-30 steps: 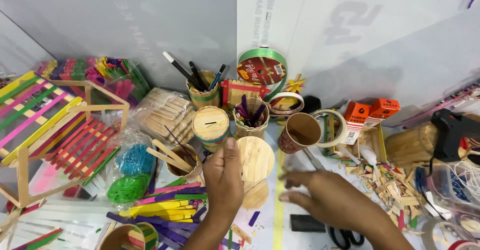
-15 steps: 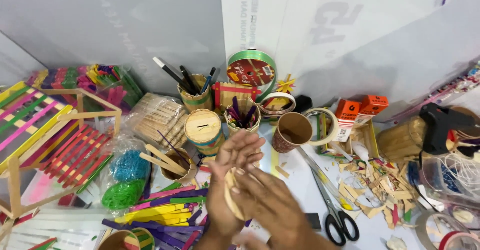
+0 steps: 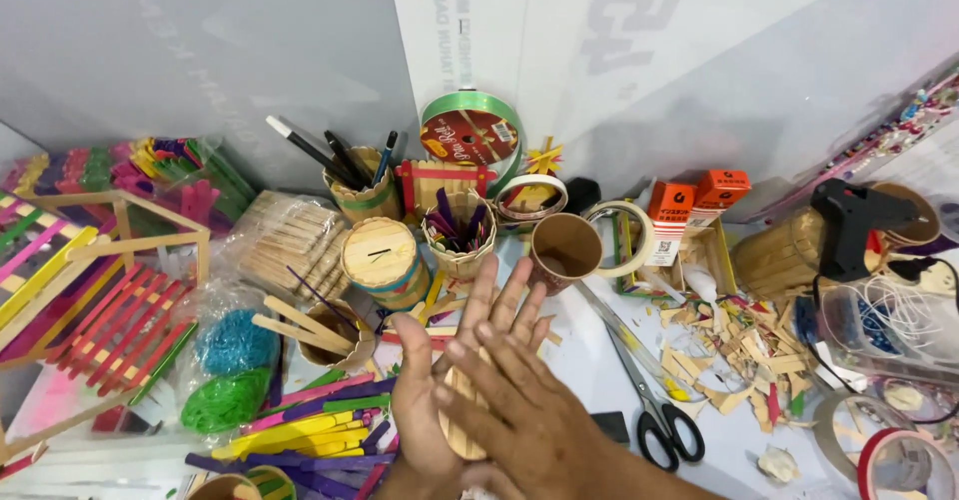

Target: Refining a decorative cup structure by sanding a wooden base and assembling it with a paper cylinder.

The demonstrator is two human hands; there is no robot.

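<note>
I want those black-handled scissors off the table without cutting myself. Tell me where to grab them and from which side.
Take the scissors by the black loop handles, coming from the near edge of the table. They lie flat with the handles toward you and the closed blades pointing away, toward the paper cup; scraps crowd the right side.
</note>
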